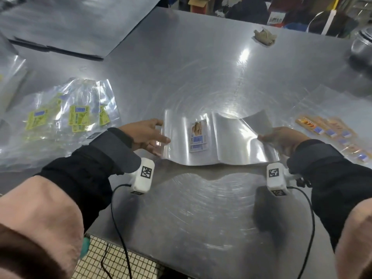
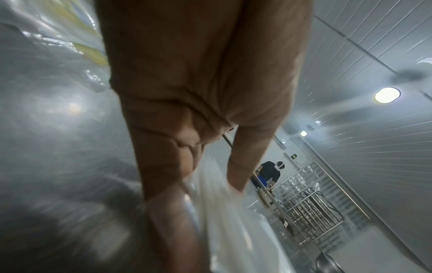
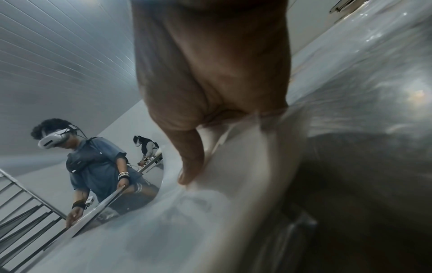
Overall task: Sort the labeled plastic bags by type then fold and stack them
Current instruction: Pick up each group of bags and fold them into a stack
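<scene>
A clear plastic bag [image 1: 227,141] with a brown and blue label [image 1: 198,135] hangs a little above the steel table [image 1: 201,67], sagging in the middle. My left hand [image 1: 149,135] pinches its left edge between thumb and fingers; the left wrist view shows the film [image 2: 224,212] running between thumb and fingers. My right hand [image 1: 281,139] pinches the bag's right edge, and in the right wrist view the thumb [image 3: 189,162] presses on the film [image 3: 233,166]. A loose heap of yellow-labelled bags [image 1: 66,115] lies at the left. Orange-labelled bags [image 1: 332,135] lie overlapped at the right.
A crumpled brown scrap [image 1: 264,37] lies at the table's far side. A metal pot [image 1: 362,45] stands at the far right corner. Large clear sheets [image 1: 66,23] cover the far left. Other people work at tables in the background [image 3: 93,166].
</scene>
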Demonstrator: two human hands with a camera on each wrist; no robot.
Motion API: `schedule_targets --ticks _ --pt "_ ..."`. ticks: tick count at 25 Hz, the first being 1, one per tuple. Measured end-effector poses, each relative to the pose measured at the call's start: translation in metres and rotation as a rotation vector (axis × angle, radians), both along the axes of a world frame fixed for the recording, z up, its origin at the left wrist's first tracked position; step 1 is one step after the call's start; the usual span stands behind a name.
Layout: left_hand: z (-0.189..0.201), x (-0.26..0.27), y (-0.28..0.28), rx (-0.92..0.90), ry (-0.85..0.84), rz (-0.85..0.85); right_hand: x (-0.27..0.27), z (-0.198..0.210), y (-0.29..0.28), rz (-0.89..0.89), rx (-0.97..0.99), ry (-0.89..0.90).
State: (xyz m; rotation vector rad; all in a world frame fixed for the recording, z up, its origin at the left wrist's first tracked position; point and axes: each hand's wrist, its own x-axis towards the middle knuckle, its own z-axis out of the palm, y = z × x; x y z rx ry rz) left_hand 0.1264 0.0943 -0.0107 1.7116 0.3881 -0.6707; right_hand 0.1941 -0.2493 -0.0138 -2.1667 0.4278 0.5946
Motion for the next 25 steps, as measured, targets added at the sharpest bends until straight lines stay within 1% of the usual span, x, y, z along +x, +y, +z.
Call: schedule_targets --ticks 3,6,9,11,13,14,15,16,18,19,20,21,22,25 --pt "-0.005 -0.005 -0.003 -0.019 0.064 0.097 0.000 0.000 0.002 -0.036 -0.008 0.005" --pt "-0.007 -0.012 -0.006 -0.020 0.074 0.080 0.000 0.005 0.003 -0.030 0.015 0.064" --pt "-0.005 -0.012 0.000 -0.115 0.030 0.116 0.000 0.010 0.004 -0.025 0.010 0.132" --pt "-0.006 -0.013 0.004 -0.185 0.054 0.182 0.000 0.011 0.003 -0.052 -0.014 0.156" --pt "-0.011 -0.022 0.006 -0.255 0.080 0.240 -0.002 0.014 0.004 -0.038 -0.056 0.168" --pt "-0.015 -0.028 0.008 -0.279 0.079 0.245 -0.002 0.013 0.003 -0.013 -0.099 0.161" --pt "-0.020 -0.032 0.011 -0.295 0.080 0.236 -0.003 0.014 0.004 -0.038 -0.115 0.163" --pt "-0.022 -0.036 0.014 -0.305 0.088 0.226 -0.007 0.015 0.005 -0.049 -0.089 0.184" --pt "-0.021 -0.041 0.016 -0.347 0.086 0.248 -0.009 0.015 0.005 -0.103 0.034 0.246" --pt "-0.020 -0.043 0.016 -0.352 0.070 0.280 -0.008 0.012 0.005 -0.109 0.040 0.251" --pt "-0.017 -0.044 0.015 -0.353 0.049 0.304 0.000 0.002 0.001 -0.112 0.068 0.255" --pt "-0.014 -0.044 0.014 -0.356 0.028 0.325 0.012 -0.016 -0.009 -0.126 0.113 0.220" --pt "-0.012 -0.045 0.013 -0.371 0.009 0.346 0.017 -0.025 -0.011 -0.130 0.130 0.204" --pt "-0.015 -0.048 0.012 -0.400 -0.034 0.448 0.001 -0.011 0.011 -0.162 0.158 0.232"
